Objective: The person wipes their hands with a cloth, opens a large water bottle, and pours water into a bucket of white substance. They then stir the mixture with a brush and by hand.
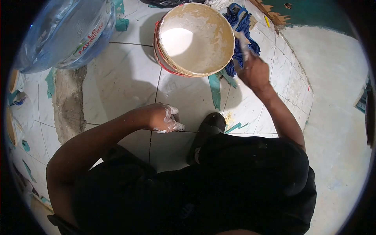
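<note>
My left hand (pixel 166 118), smeared with white paste, hangs below the bucket with its fingers curled together; whether anything is between them is hidden. My right hand (pixel 253 71) is closed around a blurred, pale tool (pixel 243 44) at the bucket's right side. The round bucket (pixel 196 39) has a paste-crusted rim and whitish residue inside. Behind the tool and my right hand lies a blue stringy mop or cloth (pixel 238 17).
A large clear-blue plastic bottle (pixel 74 35) lies at the upper left. Green scraps (pixel 214 91) are scattered on the white tiles. My shoe (pixel 214 122) stands below the bucket. A pale wall (pixel 333 117) is on the right, and a rough cement strip (pixel 69 102) on the left.
</note>
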The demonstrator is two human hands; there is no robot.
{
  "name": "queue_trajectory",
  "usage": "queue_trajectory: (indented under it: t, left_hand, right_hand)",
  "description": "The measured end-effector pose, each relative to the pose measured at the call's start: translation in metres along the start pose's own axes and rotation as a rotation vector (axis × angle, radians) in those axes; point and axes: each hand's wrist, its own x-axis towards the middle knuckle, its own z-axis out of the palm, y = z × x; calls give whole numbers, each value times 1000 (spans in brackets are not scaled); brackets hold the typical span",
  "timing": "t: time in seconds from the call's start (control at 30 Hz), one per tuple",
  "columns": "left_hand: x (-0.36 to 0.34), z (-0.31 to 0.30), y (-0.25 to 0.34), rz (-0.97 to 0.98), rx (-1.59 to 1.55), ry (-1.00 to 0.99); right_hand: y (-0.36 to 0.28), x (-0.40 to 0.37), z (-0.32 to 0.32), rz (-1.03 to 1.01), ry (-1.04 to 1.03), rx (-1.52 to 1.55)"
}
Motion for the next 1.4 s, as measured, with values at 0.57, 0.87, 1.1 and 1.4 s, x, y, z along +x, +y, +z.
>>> queue_trajectory:
  t: [0.57, 0.87, 1.1, 1.4]
  left_hand:
    - [1, 3, 1, -1, 19, 8]
    - [-5, 0, 8, 21, 29, 44]
    - [-3, 2, 9, 3, -9, 10]
    - [-4, 2, 7, -9, -37, 27]
  right_hand:
    - [-1, -23, -16, -103, 223, 9]
    - [-10, -10, -35, -204, 292, 114]
    - [6, 1, -14, 80, -680, 2182]
    - [18, 15, -4, 124, -841, 2578]
